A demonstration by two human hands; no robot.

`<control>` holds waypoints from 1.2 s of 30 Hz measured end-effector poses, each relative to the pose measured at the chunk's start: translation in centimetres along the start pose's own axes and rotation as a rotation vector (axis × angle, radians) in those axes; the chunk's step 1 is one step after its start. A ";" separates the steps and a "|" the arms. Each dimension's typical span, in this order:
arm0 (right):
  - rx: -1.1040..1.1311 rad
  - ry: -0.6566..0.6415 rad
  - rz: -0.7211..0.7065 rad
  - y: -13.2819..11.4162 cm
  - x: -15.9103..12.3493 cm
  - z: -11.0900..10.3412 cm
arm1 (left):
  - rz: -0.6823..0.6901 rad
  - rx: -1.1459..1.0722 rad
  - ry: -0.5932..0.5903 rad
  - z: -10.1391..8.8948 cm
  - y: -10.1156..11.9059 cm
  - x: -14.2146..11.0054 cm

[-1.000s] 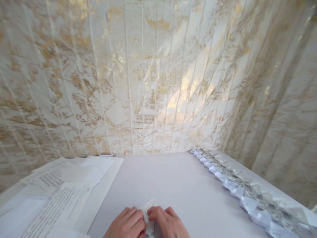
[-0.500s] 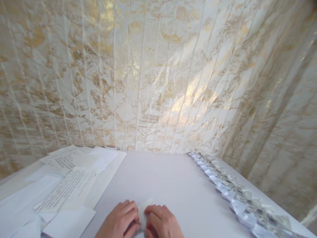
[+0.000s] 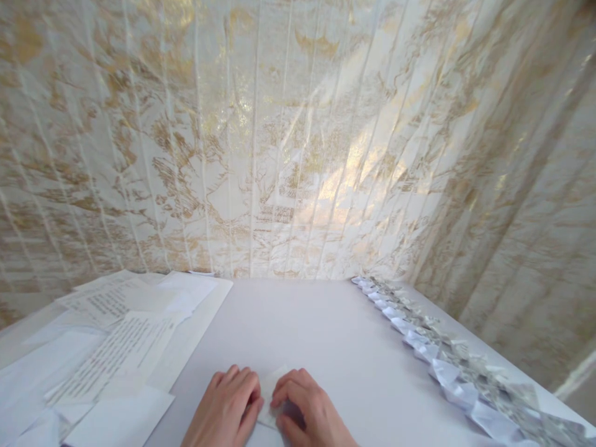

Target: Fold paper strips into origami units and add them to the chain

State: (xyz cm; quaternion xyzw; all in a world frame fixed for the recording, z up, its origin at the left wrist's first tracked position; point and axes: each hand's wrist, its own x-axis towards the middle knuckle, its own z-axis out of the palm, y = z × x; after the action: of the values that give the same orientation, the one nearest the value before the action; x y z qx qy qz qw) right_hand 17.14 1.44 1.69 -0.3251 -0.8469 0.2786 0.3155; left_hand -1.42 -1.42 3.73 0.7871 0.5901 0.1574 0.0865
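Observation:
A small piece of white paper (image 3: 268, 392) lies low in the middle of the table, partly hidden under my fingers. My left hand (image 3: 229, 403) is closed on its left side, thumb and curled fingers pinching the edge. On the opposite side, my right hand (image 3: 308, 405) has its curled fingertips on the paper, with a gap behind the thumb. The paper's near part runs out of the bottom of the view, and whatever folds it has are mostly covered.
To the left, loose sheets and cut pieces of paper (image 3: 125, 347), some printed, lie overlapping on a larger sheet. Along the right edge run rows of folded white paper pieces (image 3: 449, 379) and greyish printed ones (image 3: 488, 382). A gold-patterned curtain (image 3: 279, 155) hangs behind the white table (image 3: 298, 316).
The view has shifted slightly. My right hand's fingers have loosened into a wider curl, and the paper between my hands sits flatter. My left hand stays at its side.

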 end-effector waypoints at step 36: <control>-0.416 -0.082 -0.255 0.1 -0.4 -0.4 | 0.092 0.075 0.354 1.8 -3.4 -2.0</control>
State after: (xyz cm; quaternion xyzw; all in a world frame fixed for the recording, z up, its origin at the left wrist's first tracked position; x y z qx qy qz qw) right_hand 17.76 1.31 1.73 -0.2617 -0.9324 0.0690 0.2397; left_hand -4.33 -2.23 0.72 0.7758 0.5651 0.2753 -0.0554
